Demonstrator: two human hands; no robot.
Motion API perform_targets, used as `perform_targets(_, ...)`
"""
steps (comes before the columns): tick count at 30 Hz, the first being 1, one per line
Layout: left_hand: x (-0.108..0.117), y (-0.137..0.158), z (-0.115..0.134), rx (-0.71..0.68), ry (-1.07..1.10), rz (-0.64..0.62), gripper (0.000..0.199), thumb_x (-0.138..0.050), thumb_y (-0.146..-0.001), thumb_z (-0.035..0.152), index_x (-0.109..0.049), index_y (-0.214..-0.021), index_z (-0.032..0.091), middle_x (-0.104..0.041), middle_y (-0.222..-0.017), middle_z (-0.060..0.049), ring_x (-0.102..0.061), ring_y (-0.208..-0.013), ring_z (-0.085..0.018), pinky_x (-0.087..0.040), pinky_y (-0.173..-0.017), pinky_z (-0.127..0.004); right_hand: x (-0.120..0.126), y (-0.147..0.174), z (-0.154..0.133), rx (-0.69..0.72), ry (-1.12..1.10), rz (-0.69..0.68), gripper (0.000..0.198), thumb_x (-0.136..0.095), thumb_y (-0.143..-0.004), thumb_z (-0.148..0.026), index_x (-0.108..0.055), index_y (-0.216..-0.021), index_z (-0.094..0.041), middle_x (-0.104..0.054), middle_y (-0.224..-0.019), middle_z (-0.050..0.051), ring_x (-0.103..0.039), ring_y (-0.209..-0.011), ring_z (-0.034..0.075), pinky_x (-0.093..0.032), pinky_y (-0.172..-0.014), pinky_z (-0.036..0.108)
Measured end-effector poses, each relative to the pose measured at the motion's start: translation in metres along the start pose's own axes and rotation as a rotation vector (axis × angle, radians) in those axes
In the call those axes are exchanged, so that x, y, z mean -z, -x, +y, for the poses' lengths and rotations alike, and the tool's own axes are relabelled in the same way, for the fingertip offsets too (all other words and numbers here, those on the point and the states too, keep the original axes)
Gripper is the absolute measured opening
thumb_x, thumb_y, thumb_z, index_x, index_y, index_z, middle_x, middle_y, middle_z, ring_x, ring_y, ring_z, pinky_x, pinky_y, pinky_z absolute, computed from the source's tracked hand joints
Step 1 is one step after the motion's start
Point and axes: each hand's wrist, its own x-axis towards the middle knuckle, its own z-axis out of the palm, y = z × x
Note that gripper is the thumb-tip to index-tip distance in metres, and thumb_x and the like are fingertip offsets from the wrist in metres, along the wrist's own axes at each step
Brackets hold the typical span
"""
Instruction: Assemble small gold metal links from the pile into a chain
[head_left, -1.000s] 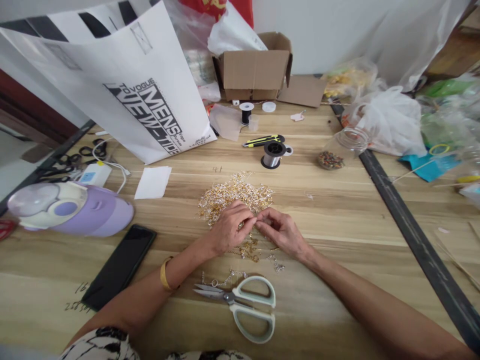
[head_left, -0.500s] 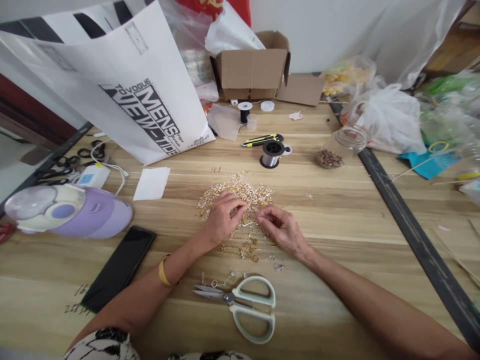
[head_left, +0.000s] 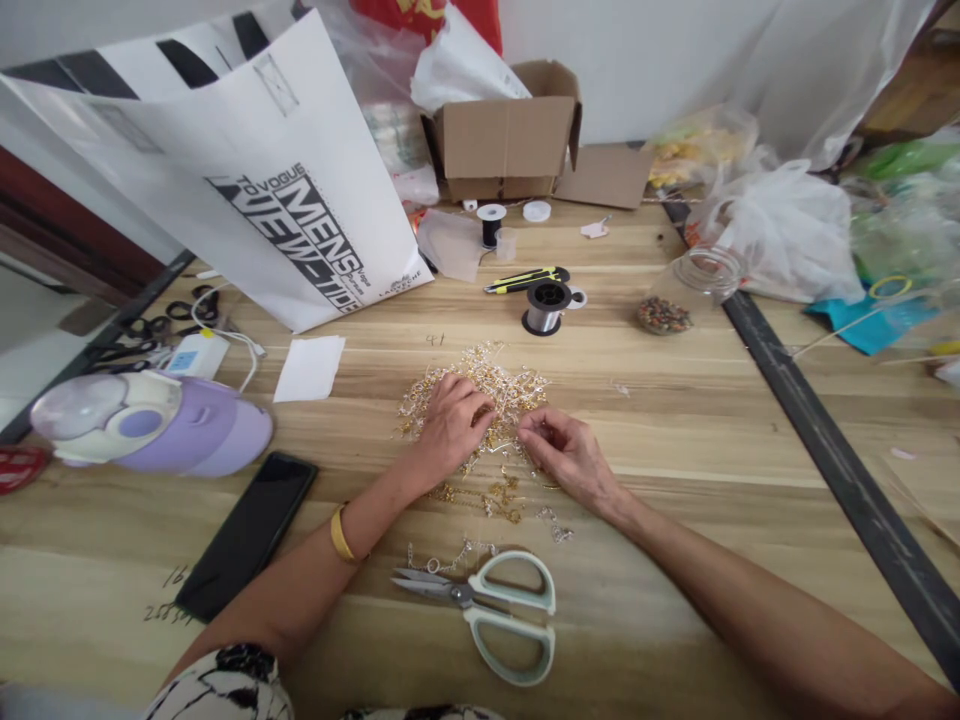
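Note:
A pile of small gold and silver jewellery pieces (head_left: 510, 385) lies in the middle of the wooden table. Over its left side rests my left hand (head_left: 454, 425), fingers bent and thumb closed toward the forefinger. My right hand (head_left: 564, 450) is at the pile's right edge with thumb and forefinger pinched; whatever either hand holds is too small to name. Just below the hands are gold chains (head_left: 499, 500) and a short silver chain (head_left: 555, 525). Nearer me, a silver chain bracelet (head_left: 450, 560) lies beside scissors (head_left: 480, 600) with pale green handles.
Beyond the pile are a wire spool (head_left: 545, 308), a yellow-black cutter knife (head_left: 525, 280) and a jar of beads (head_left: 679, 300) on its side. A black phone (head_left: 247, 535), a purple bottle (head_left: 202, 425) and a large white bag (head_left: 300, 200) stand or lie left.
The camera view has shifted slightly, so the table's things appear a little to the right. Both hands stay at the pile, with only slight finger movement.

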Motion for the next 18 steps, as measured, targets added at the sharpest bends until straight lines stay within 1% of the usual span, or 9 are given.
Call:
perform_targets(3, -0.0001, 0.0005, 0.0, -0.026, -0.003, -0.01, 0.008, -0.06, -0.083, 0.021, -0.066, -0.077, 0.018, -0.061, -0.081, -0.005, -0.047, -0.089, -0.021, -0.04, -0.085, -0.039, 0.0001, -0.0004, 0.0001, 0.003, 0.009, 0.002, 0.02, -0.058, -0.084, -0.036, -0.057, -0.08, -0.016, -0.045, -0.055, -0.004, -0.038, -0.048, 0.009, -0.031, -0.044, 0.022)
perform_targets(10, 0.0009, -0.001, -0.0033, -0.028, -0.045, 0.022, 0.011, -0.061, -0.08, 0.017, -0.064, -0.069, 0.018, -0.06, -0.076, -0.003, -0.049, -0.085, -0.021, -0.041, -0.082, -0.038, 0.0008, -0.0005, 0.0006, 0.007, -0.006, -0.005, 0.02, -0.057, -0.084, -0.036, -0.056, -0.079, -0.017, -0.045, -0.055, -0.003, -0.038, -0.049, 0.01, -0.031, -0.044, 0.022)
perform_targets(12, 0.0016, -0.0016, -0.0047, -0.042, -0.04, 0.02, 0.01, -0.06, -0.081, 0.016, -0.065, -0.072, 0.018, -0.061, -0.076, -0.003, -0.049, -0.084, -0.02, -0.042, -0.081, -0.038, 0.001, -0.0003, 0.0014, 0.008, -0.004, -0.01, 0.019, -0.057, -0.084, -0.035, -0.056, -0.08, -0.016, -0.045, -0.055, -0.004, -0.038, -0.049, 0.009, -0.031, -0.045, 0.022)
perform_targets(16, 0.0024, -0.0025, -0.0047, -0.063, -0.012, 0.001, 0.012, -0.057, -0.084, 0.015, -0.068, -0.082, 0.017, -0.063, -0.08, -0.004, -0.05, -0.086, -0.02, -0.042, -0.083, -0.038, 0.0011, -0.0006, 0.002, 0.006, -0.004, -0.009, 0.018, -0.057, -0.084, -0.034, -0.056, -0.079, -0.016, -0.045, -0.055, -0.004, -0.038, -0.048, 0.009, -0.031, -0.045, 0.022)
perform_targets(18, 0.0018, -0.0021, -0.0035, -0.06, -0.003, 0.0, 0.011, -0.057, -0.084, 0.016, -0.068, -0.085, 0.017, -0.063, -0.081, -0.004, -0.05, -0.086, -0.02, -0.042, -0.084, -0.038, 0.0011, -0.0011, 0.0013, 0.006, -0.009, -0.009, 0.018, -0.057, -0.084, -0.034, -0.056, -0.079, -0.016, -0.045, -0.055, -0.004, -0.038, -0.048, 0.009, -0.031, -0.045, 0.022)
